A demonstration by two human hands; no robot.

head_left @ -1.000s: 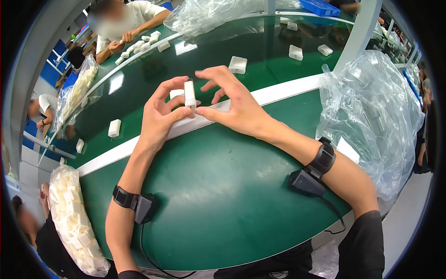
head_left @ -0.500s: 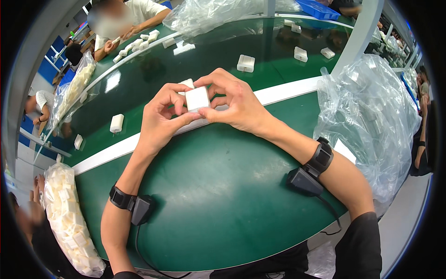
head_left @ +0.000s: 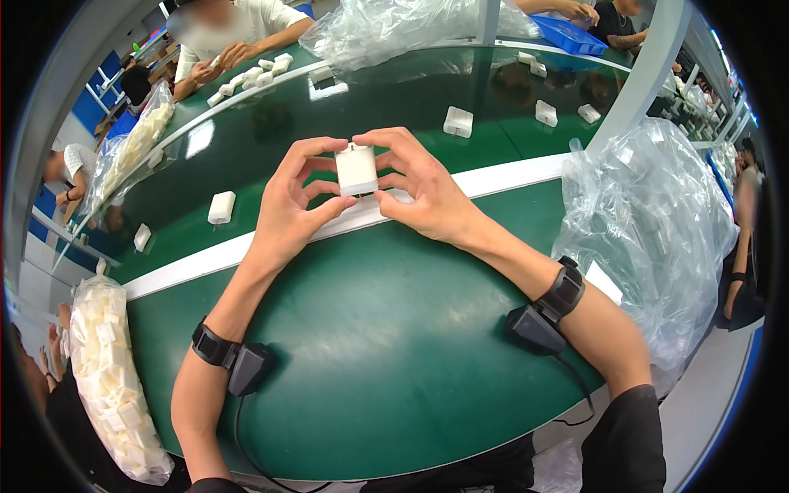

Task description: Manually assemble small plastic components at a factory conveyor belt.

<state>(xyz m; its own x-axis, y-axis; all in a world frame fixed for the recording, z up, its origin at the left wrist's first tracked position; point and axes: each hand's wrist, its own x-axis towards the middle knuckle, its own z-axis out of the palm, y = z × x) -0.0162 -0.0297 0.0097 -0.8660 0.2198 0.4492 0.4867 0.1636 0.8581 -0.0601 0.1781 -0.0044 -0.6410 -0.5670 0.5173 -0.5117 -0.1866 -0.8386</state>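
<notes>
A small cream-white block (head_left: 357, 170), shaped like a plug-in charger casing, is held up above the white edge strip of the belt. My left hand (head_left: 297, 193) has its fingertips at the block's left side, the thumb near its lower corner. From the other side my right hand (head_left: 419, 185) grips it, fingers at the top and right edge, thumb by the lower right corner. The block's broad face is towards me, with a paler band along its bottom. On the green belt (head_left: 288, 156) beyond, a similar block (head_left: 221, 208) lies to the left and another block (head_left: 458, 122) to the right.
A long clear bag (head_left: 107, 361) of white pieces stands at the left. Crumpled clear plastic bags (head_left: 649, 238) lie at the right, beside a grey post (head_left: 649, 74). Across the belt a person (head_left: 238, 41) handles pieces; a blue tray (head_left: 569, 34) is farther back.
The held block has been turned, so its face now looks taller, with a band at the bottom. The blocks on the belt appear shifted slightly right and down in the view.
</notes>
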